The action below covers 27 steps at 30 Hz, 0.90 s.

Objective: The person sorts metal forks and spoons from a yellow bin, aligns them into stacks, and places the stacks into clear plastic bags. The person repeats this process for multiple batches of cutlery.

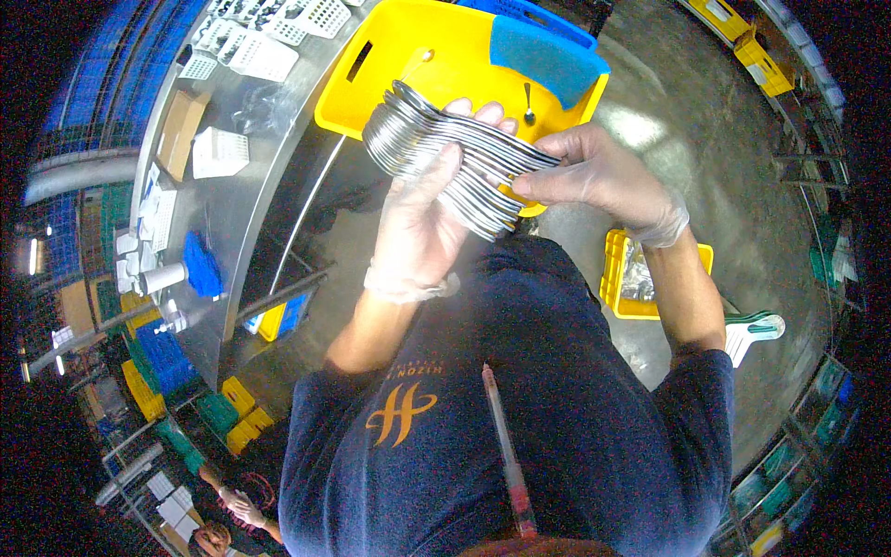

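A nested stack of metal spoons lies across my left hand, which wears a clear glove; its thumb presses on the stack near the bowls. My right hand, gloved too, pinches handle ends on the stack's right side between thumb and fingers. Beneath and beyond the hands stands a yellow plastic crate with a blue cloth or sheet over its far right corner. A single spoon lies in the crate, and another spoon is farther left.
At left runs a metal counter with white perforated baskets, a cardboard piece and a blue cloth. A small yellow crate of wrapped items stands on the floor at right. Another person's gloved hands show at lower left.
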### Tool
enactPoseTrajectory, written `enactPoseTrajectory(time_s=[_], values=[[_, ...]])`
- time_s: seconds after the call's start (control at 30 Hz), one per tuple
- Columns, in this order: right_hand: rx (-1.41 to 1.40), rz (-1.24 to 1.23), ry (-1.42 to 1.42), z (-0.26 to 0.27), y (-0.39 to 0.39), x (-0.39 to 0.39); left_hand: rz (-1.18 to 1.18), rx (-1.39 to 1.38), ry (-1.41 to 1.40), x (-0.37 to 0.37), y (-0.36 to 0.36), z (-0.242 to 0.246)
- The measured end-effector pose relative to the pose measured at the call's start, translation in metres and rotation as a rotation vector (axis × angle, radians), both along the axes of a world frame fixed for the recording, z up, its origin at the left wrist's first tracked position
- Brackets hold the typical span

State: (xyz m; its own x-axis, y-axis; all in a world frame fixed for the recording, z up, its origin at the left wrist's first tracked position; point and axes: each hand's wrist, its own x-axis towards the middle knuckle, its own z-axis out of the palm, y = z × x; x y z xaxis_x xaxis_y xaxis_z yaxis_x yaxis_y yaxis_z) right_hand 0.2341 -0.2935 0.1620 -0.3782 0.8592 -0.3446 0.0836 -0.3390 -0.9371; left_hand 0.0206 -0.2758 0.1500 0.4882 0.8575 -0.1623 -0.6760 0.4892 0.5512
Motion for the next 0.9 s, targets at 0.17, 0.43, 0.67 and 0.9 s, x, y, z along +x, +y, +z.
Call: enactPoseTrajectory(time_s=[0.17,0.43,0.67,0.9], values=[[0.043,-0.001,-0.005,-0.003,-0.003,-0.006,-0.001,0.037,-0.018,0.001,0.000,0.000],[0.003,-0.051,0.076,-0.005,-0.005,-0.006,-0.038,0.071,-0.054,0.000,0.002,-0.001],[0.000,0.014,0.064,-0.008,-0.004,-0.009,-0.034,0.080,-0.092,0.003,0.002,-0.003],[0.052,-0.006,0.059,-0.012,-0.003,-0.007,-0.051,0.087,-0.117,0.005,0.003,-0.004]])
